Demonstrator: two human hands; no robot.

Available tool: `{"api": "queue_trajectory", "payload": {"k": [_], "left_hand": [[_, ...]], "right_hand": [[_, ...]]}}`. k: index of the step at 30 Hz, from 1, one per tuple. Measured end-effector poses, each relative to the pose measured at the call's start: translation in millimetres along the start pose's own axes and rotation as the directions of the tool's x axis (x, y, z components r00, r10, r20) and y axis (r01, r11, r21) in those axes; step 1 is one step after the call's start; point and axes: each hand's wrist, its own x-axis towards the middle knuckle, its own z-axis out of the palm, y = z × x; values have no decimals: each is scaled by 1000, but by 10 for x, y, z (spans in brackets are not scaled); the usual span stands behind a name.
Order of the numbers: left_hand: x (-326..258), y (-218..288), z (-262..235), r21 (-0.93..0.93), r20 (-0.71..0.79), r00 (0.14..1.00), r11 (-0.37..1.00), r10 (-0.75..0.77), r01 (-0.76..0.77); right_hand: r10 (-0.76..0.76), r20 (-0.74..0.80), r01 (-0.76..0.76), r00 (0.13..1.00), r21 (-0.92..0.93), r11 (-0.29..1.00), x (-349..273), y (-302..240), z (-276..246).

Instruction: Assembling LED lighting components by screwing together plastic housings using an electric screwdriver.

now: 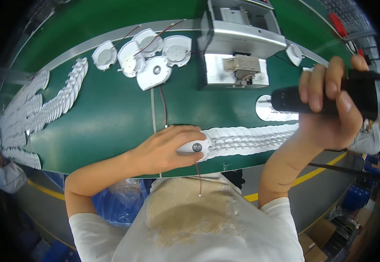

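My left hand (pixel 166 148) is curled over a white disc-shaped housing (pixel 206 148) with a dark round centre, thumb on its near side and fingers on its far side. A thin red-and-black wire (pixel 199 179) hangs from that housing past the table's near edge. To its right, a long row of overlapping white plates (pixel 251 140) lies along the table. My right hand (pixel 329 105) is closed round a black electric screwdriver (pixel 290 99), raised over the right side, its narrow end toward the left. Beneath that end shows a white rounded plate (pixel 266 112), partly hidden by the tool.
A metal machine (pixel 246 41) stands at the far middle. Several white housings with wires (pixel 154 72) lie left of it, and another (pixel 294 54) to its right. Rows of stacked white plates (pixel 63 96) cover the left end of the green table (pixel 107 131).
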Motion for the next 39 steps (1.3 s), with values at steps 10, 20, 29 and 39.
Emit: {"api": "queue_trajectory", "payload": {"k": [10,20,29,39], "left_hand": [[-10,-41,-79,-107,84,996,994,9,0],[-30,-82,7,-222,53,998,974,-37,48],[-60,-35,37,-270,-15,996,960,-85,78],[-77,39,86,-178,-75,991,980,-108,93]], "right_hand": [[-41,-184,28,982,-76,997,330,307,216],[91,-102,-104,991,-131,986,424,419,180],[140,166,-152,976,62,986,-67,54,433],[209,30,-211,977,105,972,-448,123,775]]}}
